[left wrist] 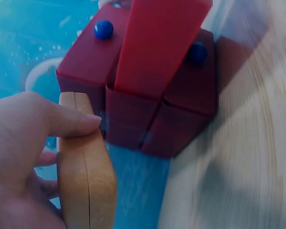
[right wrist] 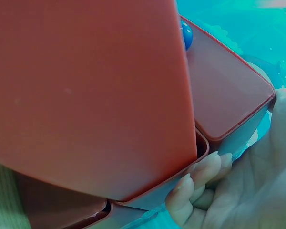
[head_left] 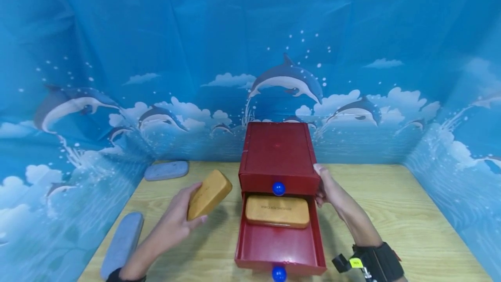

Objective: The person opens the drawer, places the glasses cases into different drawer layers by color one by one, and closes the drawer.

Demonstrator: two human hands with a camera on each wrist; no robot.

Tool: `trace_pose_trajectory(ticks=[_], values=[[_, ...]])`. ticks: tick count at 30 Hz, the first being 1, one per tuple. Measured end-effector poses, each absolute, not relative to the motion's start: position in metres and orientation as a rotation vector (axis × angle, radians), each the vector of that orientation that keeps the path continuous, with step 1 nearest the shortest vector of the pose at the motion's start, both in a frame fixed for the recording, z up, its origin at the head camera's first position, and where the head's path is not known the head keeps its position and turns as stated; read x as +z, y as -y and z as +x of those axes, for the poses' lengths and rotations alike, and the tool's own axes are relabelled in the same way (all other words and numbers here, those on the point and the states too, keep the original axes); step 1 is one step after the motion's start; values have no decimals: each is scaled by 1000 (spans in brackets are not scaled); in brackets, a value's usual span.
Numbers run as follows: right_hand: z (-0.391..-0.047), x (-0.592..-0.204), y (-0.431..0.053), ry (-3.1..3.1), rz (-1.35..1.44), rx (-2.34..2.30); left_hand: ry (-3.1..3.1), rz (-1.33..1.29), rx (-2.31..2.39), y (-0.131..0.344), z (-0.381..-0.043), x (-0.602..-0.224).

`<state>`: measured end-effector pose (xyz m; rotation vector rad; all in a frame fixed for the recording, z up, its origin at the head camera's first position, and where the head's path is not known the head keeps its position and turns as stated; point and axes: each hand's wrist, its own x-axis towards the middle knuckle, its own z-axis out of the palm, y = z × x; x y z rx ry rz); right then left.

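Note:
A three-drawer red cabinet point(head_left: 277, 147) with blue knobs stands on the table, its middle drawer point(head_left: 270, 247) pulled out. A tan glasses case point(head_left: 277, 210) with printed lettering lies crosswise at the back of that drawer. To the left, my left hand point(head_left: 178, 212) holds a second tan glasses case point(head_left: 209, 194) tilted above the table. The left wrist view shows the thumb across that case's seam point(left wrist: 87, 167), fingers behind it. My right hand point(head_left: 328, 186) grips the cabinet's right side, thumb at the upper front corner and bent fingers point(right wrist: 205, 169) against the side.
Two blue-grey cases lie on the table at the left, one by the back edge point(head_left: 166, 170) and one nearer me point(head_left: 122, 245). A blue dolphin-print sheet point(head_left: 219, 55) hangs around the back and sides. Wood-grain tabletop point(head_left: 415, 212) stretches right of the cabinet.

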<state>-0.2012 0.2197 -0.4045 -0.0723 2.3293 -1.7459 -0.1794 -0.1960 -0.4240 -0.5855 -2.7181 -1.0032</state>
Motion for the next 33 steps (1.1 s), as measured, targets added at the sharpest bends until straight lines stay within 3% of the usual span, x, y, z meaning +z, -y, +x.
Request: trace_pose_trajectory(ticks=[17, 33], values=[[-202, -402, -218, -2338, -76, -1755, 2761, -676, -1086, 166, -147, -385], [-202, -404, -220, -2329, -68, -1764, 2659, -981, -1024, 120, -135, -355]])
